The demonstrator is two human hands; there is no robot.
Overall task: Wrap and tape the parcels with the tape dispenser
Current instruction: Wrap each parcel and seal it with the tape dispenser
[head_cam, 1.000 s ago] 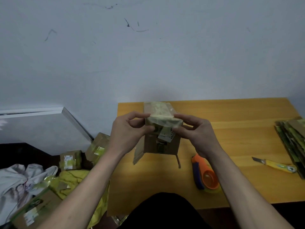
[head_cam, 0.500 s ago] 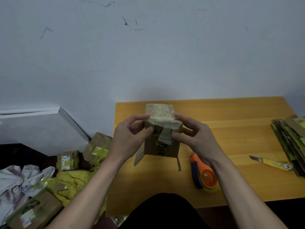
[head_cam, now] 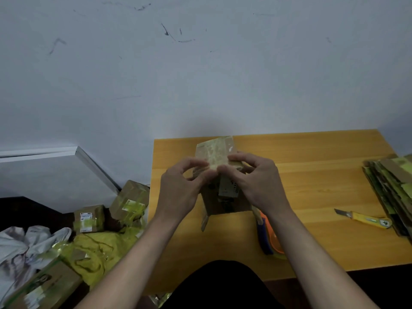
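Note:
A small brown cardboard parcel (head_cam: 217, 150) with a taped top and a paper label stands upright on the wooden table (head_cam: 312, 175). My left hand (head_cam: 180, 190) pinches its top left edge. Over the top right corner, my right hand (head_cam: 256, 181) presses with thumb and fingers. Loose flaps hang open at the parcel's base. An orange and blue tape dispenser (head_cam: 270, 237) lies on the table just right of the parcel, partly hidden under my right forearm.
A yellow utility knife (head_cam: 365, 218) lies at the right, beside a stack of flattened cardboard (head_cam: 394, 188) at the table's right edge. On the floor at the left sit taped boxes (head_cam: 131, 199), yellow-green wrapping (head_cam: 98, 253) and white cloth (head_cam: 22, 248).
Both hands have slid closer together on top of the parcel, the right hand now covering the top right corner and part of the label. The parcel stays upright in place.

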